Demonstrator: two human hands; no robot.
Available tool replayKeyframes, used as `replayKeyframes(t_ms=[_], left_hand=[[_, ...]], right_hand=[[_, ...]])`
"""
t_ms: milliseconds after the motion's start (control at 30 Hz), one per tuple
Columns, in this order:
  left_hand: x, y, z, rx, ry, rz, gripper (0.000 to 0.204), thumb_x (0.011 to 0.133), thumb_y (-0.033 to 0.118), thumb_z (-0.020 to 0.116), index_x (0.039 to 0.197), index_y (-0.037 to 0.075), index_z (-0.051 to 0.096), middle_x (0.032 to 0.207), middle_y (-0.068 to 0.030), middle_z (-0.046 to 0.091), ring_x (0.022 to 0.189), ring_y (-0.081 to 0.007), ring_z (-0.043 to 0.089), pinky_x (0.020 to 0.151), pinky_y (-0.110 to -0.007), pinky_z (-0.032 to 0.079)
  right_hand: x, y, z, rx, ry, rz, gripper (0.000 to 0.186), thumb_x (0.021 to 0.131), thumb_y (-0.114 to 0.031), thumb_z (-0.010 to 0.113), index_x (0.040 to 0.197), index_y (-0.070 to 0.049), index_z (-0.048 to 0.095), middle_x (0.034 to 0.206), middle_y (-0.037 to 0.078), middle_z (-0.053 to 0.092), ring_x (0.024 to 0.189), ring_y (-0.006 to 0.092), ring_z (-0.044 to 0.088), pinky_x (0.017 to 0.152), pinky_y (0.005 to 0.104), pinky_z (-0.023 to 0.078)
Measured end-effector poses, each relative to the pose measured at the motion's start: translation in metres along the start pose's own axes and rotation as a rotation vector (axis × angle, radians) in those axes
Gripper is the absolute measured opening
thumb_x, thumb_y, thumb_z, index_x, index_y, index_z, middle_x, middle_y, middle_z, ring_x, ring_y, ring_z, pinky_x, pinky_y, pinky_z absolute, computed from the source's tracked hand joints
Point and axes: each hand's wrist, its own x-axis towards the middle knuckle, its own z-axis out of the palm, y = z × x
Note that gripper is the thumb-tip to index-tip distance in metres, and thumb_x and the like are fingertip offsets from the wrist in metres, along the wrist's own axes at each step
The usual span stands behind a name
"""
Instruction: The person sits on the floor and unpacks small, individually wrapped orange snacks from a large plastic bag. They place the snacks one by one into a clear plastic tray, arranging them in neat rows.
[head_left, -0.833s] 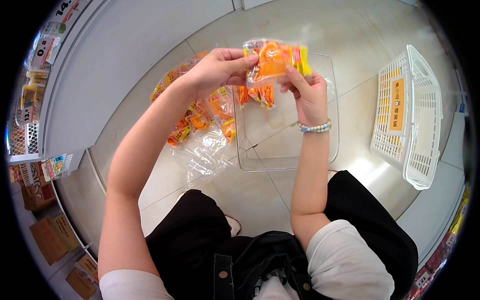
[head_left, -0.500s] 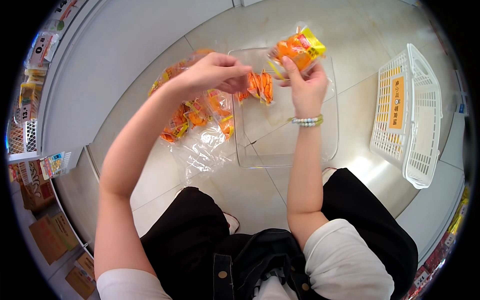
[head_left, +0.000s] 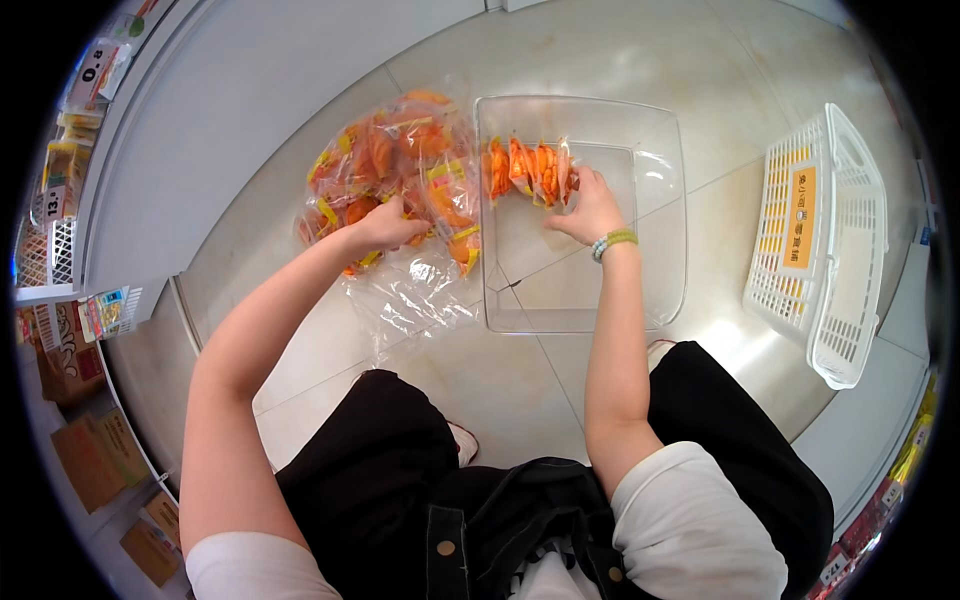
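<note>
A clear plastic bin [head_left: 660, 220] sits on the tiled floor in front of me. Several orange snack packets [head_left: 525, 170] stand in a row at its far left corner. My right hand [head_left: 585, 208], with a beaded bracelet on the wrist, rests against the right end of that row and presses a packet into place. Left of the bin lies a big clear bag of orange packets [head_left: 390, 165]. My left hand [head_left: 385, 225] reaches into this bag with its fingers closed among the packets; I cannot tell whether it grips one.
A white plastic basket [head_left: 820, 240] lies on the floor at the right. Shelves with packaged goods [head_left: 70, 170] run along the left edge. My knees in black cloth fill the lower part of the view.
My right hand carried an orange packet down from chest height into the bin and set it against the row. My left hand dropped away to the bag on the left.
</note>
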Motion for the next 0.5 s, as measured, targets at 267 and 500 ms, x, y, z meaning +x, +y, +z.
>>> replayKeyframes(t_ms=[267,500], left_hand=[[0.019,-0.003,0.023,-0.481,0.212,0.560,0.076,0.083,0.004,0.059,0.145,0.009,0.015,0.115,-0.0131,0.056,0.102,-0.0203,0.056,0.088,-0.032,0.046],[0.041,-0.019,0.023,-0.337,0.244,0.623,0.071,0.084,0.007,0.062,0.141,0.006,0.021,0.113,-0.0128,0.057,0.099,-0.0193,0.057,0.085,-0.033,0.047]], right_hand=[[0.008,0.014,0.016,0.151,0.045,-0.050,0.100,0.060,-0.022,0.084,0.141,-0.006,0.028,0.128,0.020,0.047,0.120,0.0332,0.047,0.100,0.0386,0.042],[0.011,0.012,0.011,0.017,-0.012,0.001,0.104,0.062,-0.030,0.083,0.143,-0.004,0.023,0.136,0.021,0.038,0.121,0.0343,0.046,0.100,0.0387,0.042]])
